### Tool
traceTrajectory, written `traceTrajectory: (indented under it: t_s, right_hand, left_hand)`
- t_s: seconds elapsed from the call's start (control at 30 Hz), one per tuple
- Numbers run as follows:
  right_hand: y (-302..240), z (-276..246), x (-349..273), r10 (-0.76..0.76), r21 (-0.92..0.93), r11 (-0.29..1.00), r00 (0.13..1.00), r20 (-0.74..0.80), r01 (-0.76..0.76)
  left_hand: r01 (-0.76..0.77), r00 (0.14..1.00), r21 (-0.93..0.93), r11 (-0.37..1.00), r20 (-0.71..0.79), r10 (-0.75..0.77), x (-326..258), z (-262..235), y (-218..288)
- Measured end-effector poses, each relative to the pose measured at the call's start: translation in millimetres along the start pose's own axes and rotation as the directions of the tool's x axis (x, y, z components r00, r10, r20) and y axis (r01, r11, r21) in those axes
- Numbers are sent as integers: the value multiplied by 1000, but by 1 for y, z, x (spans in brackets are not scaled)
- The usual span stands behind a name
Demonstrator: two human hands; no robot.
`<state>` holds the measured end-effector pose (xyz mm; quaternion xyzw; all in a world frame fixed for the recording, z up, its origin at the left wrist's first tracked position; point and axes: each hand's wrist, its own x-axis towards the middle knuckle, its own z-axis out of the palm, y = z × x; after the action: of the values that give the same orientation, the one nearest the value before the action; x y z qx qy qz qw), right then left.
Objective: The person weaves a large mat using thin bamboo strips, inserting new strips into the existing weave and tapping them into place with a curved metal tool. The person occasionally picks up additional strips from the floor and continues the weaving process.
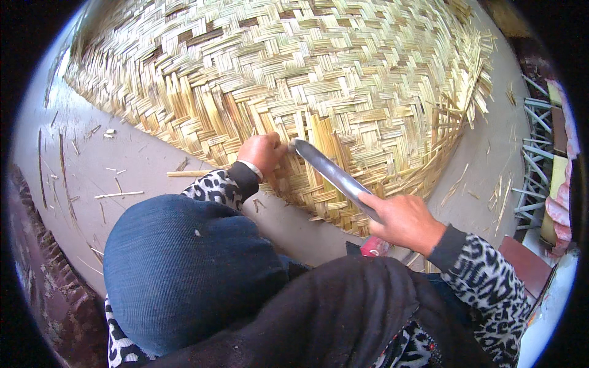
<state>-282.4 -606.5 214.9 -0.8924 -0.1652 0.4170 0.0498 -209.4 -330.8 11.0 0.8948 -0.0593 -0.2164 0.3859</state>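
Nearest, a bent knee in blue ribbed cloth [190,264] rose behind the left grip. The right grip [405,224] was clamped around the near end of a long, silvery, slightly curved metal blade [336,176]. From there the blade's long axis slanted forward and leftward, its rounded far end just beside the left grip [264,153]. That left grip had its fingers curled in at a large mat of flat, pale-yellow woven strips [368,92]; I could not tell whether they pinched a strip. The mat lay under the blade, its near corner just left of the right grip, and spread ahead beyond both grips. Left of the left grip, loose straw-coloured stalks [119,195] littered the grey floor [141,159].
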Motion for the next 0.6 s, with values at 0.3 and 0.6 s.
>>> traceTrajectory:
  t_s: [0.3, 0.6]
  right_hand:
    - [15, 17, 56, -373, -443, 834, 928, -12, 330]
    - [1, -4, 154, -617, -607, 668, 776, -129, 431]
  left_hand:
    - [-366, 925, 282, 887, 212, 315, -84, -43, -41]
    - [-292, 952, 375, 880, 203, 229, -101, -70, -81]
